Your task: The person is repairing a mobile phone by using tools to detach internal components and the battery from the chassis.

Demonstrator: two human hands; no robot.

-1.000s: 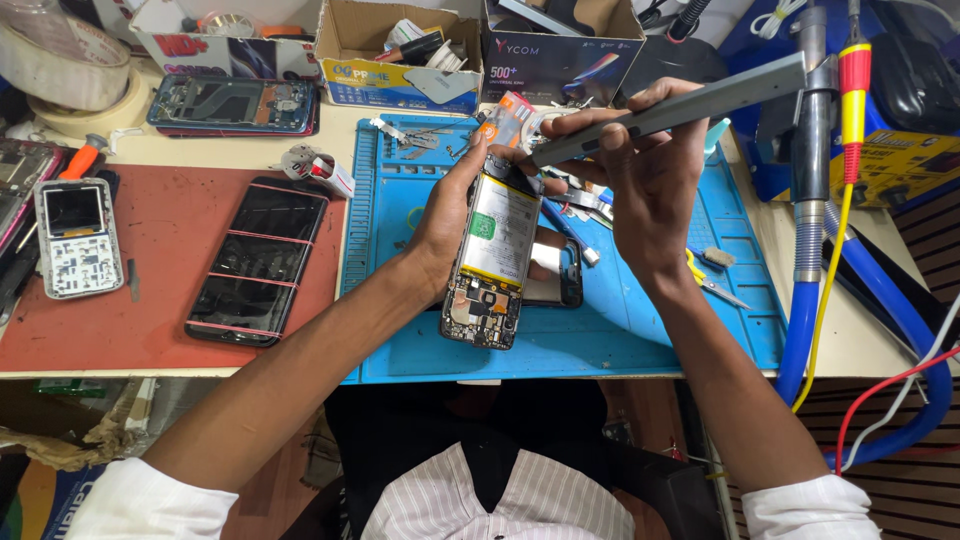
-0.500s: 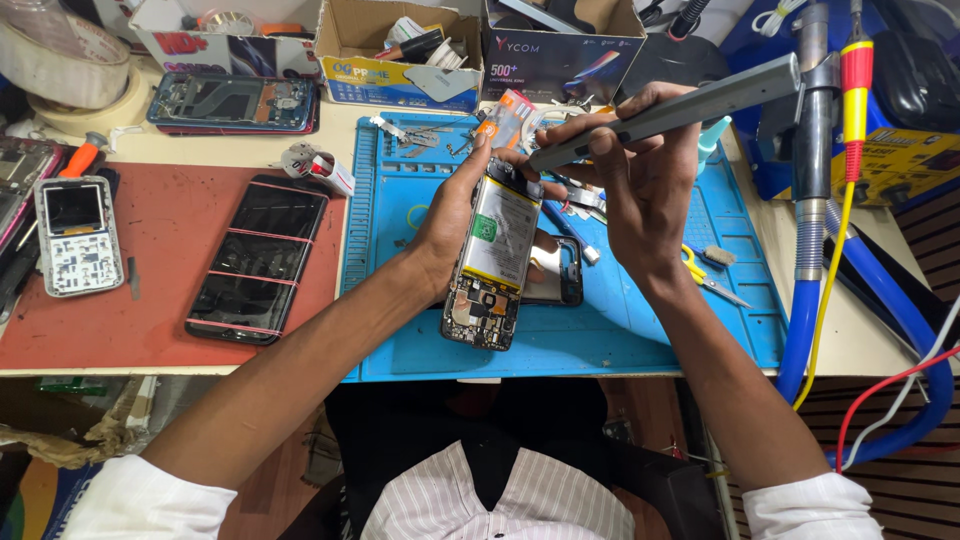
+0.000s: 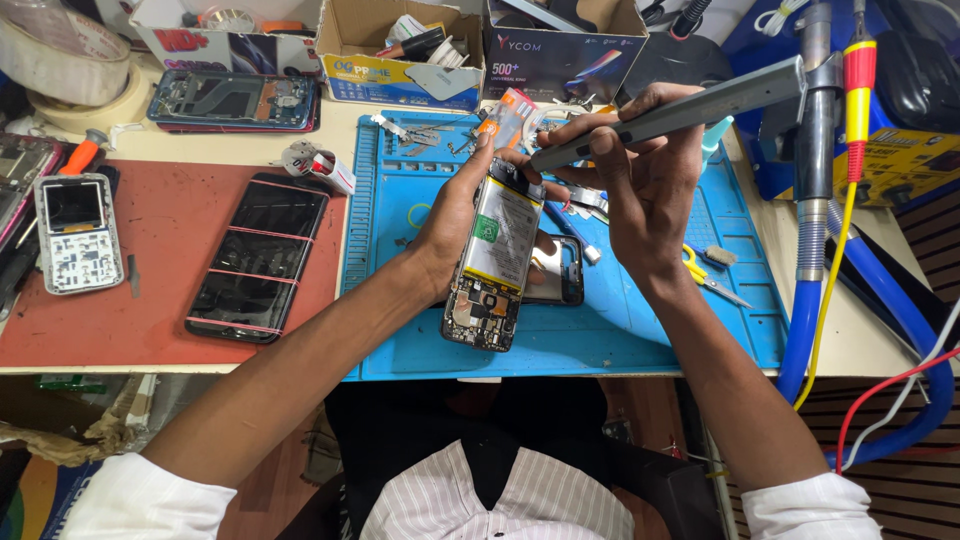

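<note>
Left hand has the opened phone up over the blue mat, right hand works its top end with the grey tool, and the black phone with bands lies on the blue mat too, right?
Not quite. The head view shows the banded black phone on the red mat, not the blue mat. The rest holds: left hand holds the opened phone, right hand the grey tool.

Black phone (image 3: 257,258) with pink bands lying flat on red mat (image 3: 150,320), left side of bench (image 3: 380,150). Small keypad handset (image 3: 77,233), opened, at mat's left edge. Stripped phone frame (image 3: 232,100) behind it. Three cardboard boxes (image 3: 400,45) along back edge, small parts inside. Tape roll (image 3: 62,62) far left corner. Blue hose (image 3: 805,320) and yellow cable (image 3: 835,270) hanging at right. Yellow-handled tool (image 3: 705,272), possibly scissors, on blue mat (image 3: 650,330).
</note>
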